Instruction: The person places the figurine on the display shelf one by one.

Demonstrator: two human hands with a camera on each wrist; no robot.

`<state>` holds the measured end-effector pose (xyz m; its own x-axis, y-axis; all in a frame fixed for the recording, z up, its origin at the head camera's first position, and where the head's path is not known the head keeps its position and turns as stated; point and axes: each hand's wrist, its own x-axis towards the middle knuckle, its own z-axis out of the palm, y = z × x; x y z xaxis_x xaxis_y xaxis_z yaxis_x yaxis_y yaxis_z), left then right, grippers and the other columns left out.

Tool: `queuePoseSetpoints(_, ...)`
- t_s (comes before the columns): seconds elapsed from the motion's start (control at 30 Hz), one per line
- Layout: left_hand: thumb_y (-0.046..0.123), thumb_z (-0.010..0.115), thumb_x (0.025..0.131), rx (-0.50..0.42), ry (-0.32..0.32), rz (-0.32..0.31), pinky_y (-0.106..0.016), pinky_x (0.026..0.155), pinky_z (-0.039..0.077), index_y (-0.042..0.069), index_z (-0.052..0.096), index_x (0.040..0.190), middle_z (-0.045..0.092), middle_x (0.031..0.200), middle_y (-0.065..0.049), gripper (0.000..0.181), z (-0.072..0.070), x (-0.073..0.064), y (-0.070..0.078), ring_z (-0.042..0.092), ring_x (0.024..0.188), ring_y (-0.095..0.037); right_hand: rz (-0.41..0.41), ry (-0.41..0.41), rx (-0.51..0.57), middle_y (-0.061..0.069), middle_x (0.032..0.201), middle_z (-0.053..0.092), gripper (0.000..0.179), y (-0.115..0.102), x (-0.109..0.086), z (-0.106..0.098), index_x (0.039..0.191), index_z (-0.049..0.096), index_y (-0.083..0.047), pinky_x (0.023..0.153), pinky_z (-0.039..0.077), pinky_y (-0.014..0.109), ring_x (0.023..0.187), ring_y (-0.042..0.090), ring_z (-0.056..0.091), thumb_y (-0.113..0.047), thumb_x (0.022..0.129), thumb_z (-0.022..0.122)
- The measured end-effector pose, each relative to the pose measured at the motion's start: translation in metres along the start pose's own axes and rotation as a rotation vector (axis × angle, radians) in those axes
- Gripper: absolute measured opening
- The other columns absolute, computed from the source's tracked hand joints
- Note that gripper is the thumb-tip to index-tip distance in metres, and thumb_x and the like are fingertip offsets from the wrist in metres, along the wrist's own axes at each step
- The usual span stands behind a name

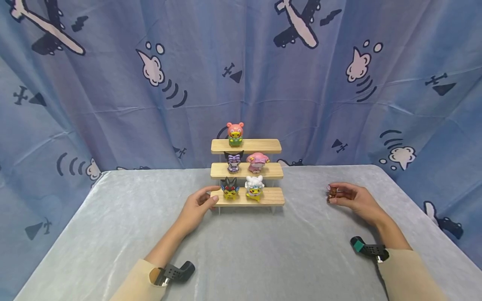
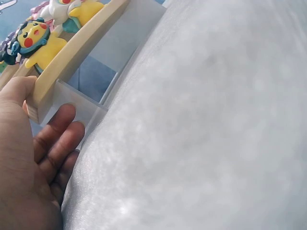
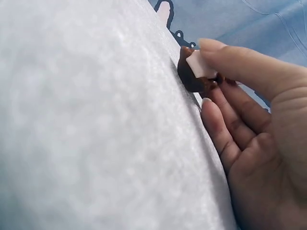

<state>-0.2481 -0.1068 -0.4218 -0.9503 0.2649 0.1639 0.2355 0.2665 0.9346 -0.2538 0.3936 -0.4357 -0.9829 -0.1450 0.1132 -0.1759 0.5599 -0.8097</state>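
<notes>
A three-tier wooden display stand [image 1: 271, 197] stands at the table's middle. My left hand [image 1: 197, 209] holds the left end of its lowest board [image 2: 73, 57], thumb at the board's edge and other fingers loosely bent beside the clear support. Right by that hand is a black-eared yellow figurine [image 1: 230, 189], with a white-hooded figurine [image 1: 255, 187] beside it. To the right, my right hand [image 1: 355, 201] pinches a small brown figurine [image 3: 187, 74] with a pale patch, low over the tabletop. The fingers partly hide it.
On the middle tier sit a purple-and-black figurine [image 1: 234, 162] and a pink-hooded figurine [image 1: 257, 162]. The top tier bears a coral-hooded figurine [image 1: 235, 134] at its left. A pale cloth [image 1: 286, 255] covers the table, and a blue patterned curtain [image 1: 211, 54] hangs behind.
</notes>
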Motion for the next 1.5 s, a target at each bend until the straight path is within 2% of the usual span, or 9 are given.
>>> queuePoseSetpoints(0.17, 0.017, 0.061, 0.101, -0.006, 0.005, -0.002, -0.026, 0.073, 0.048, 0.005, 0.062, 0.135, 0.067, 0.087, -0.03, 0.035, 0.0, 0.0, 0.0, 0.065, 0.08, -0.032, -0.019, -0.001, -0.007, -0.021, 0.108, 0.068, 0.054, 0.0, 0.001, 0.002, 0.136, 0.057, 0.003, 0.08, 0.052, 0.013, 0.095, -0.002, 0.066, -0.018, 0.091, 0.077)
queuePoseSetpoints(0.5, 0.017, 0.061, 0.101, -0.004, 0.013, 0.006, -0.03, 0.073, 0.049, 0.004, 0.062, 0.134, 0.066, 0.084, -0.024, 0.035, 0.002, -0.001, -0.001, 0.065, 0.078, -0.026, -0.009, 0.014, -0.025, -0.007, 0.115, 0.072, 0.055, -0.003, 0.001, 0.002, 0.138, 0.056, 0.002, 0.082, 0.051, 0.01, 0.098, 0.003, 0.069, -0.022, 0.092, 0.075)
queuePoseSetpoints(0.67, 0.018, 0.061, 0.102, 0.002, 0.021, -0.012, -0.031, 0.074, 0.05, 0.007, 0.062, 0.135, 0.067, 0.085, -0.023, 0.035, 0.006, 0.006, -0.02, 0.065, 0.079, -0.028, 0.013, 0.016, -0.108, 0.009, 0.122, 0.071, 0.055, -0.015, 0.002, 0.002, 0.139, 0.058, -0.003, 0.082, 0.049, 0.01, 0.098, -0.008, 0.062, -0.028, 0.093, 0.075)
queuePoseSetpoints(0.77, 0.021, 0.061, 0.102, 0.004, 0.025, -0.015, -0.029, 0.073, 0.049, 0.01, 0.062, 0.136, 0.067, 0.085, -0.021, 0.036, 0.007, 0.009, -0.031, 0.064, 0.079, -0.025, -0.013, 0.007, -0.14, 0.016, 0.126, 0.07, 0.053, -0.027, 0.005, 0.004, 0.137, 0.06, -0.006, 0.082, 0.05, 0.012, 0.1, -0.011, 0.06, -0.029, 0.093, 0.075)
queuePoseSetpoints(0.87, 0.025, 0.062, 0.102, 0.001, 0.018, -0.008, -0.026, 0.072, 0.047, 0.014, 0.062, 0.136, 0.068, 0.085, -0.019, 0.037, 0.007, 0.011, -0.035, 0.064, 0.078, -0.022, -0.051, 0.009, -0.138, 0.011, 0.125, 0.071, 0.05, -0.038, 0.007, 0.006, 0.136, 0.061, -0.007, 0.081, 0.051, 0.015, 0.1, -0.011, 0.061, -0.027, 0.092, 0.076)
queuePoseSetpoints(1.03, 0.029, 0.063, 0.101, -0.003, 0.017, 0.006, -0.027, 0.071, 0.048, 0.016, 0.063, 0.136, 0.068, 0.084, -0.02, 0.037, 0.003, 0.011, -0.034, 0.064, 0.077, -0.021, -0.096, 0.02, -0.121, -0.015, 0.113, 0.072, 0.048, -0.057, 0.012, 0.007, 0.134, 0.062, -0.005, 0.08, 0.053, 0.015, 0.1, -0.01, 0.062, -0.024, 0.092, 0.076)
queuePoseSetpoints(1.13, 0.028, 0.062, 0.101, 0.002, 0.017, 0.008, -0.027, 0.072, 0.048, 0.016, 0.063, 0.136, 0.068, 0.084, -0.02, 0.037, 0.002, 0.011, -0.035, 0.064, 0.078, -0.021, -0.118, 0.026, -0.111, -0.022, 0.109, 0.069, 0.047, -0.067, 0.013, 0.007, 0.134, 0.062, -0.005, 0.082, 0.052, 0.012, 0.101, -0.008, 0.063, -0.022, 0.092, 0.076)
queuePoseSetpoints(1.4, 0.022, 0.061, 0.102, -0.011, 0.001, 0.007, -0.031, 0.075, 0.051, 0.011, 0.06, 0.139, 0.067, 0.088, -0.026, 0.038, 0.002, 0.014, -0.038, 0.066, 0.081, -0.03, -0.168, 0.051, -0.091, -0.019, 0.11, 0.069, 0.046, -0.095, 0.02, -0.004, 0.135, 0.061, -0.005, 0.079, 0.054, 0.014, 0.098, -0.007, 0.066, -0.017, 0.093, 0.075)
queuePoseSetpoints(1.5, 0.024, 0.061, 0.102, -0.01, 0.007, 0.002, -0.031, 0.076, 0.051, 0.013, 0.061, 0.139, 0.068, 0.088, -0.025, 0.038, 0.002, 0.013, -0.037, 0.066, 0.081, -0.028, -0.194, 0.062, -0.087, -0.014, 0.11, 0.07, 0.045, -0.11, 0.028, -0.005, 0.134, 0.062, -0.006, 0.078, 0.055, 0.015, 0.097, -0.005, 0.067, -0.014, 0.092, 0.075)
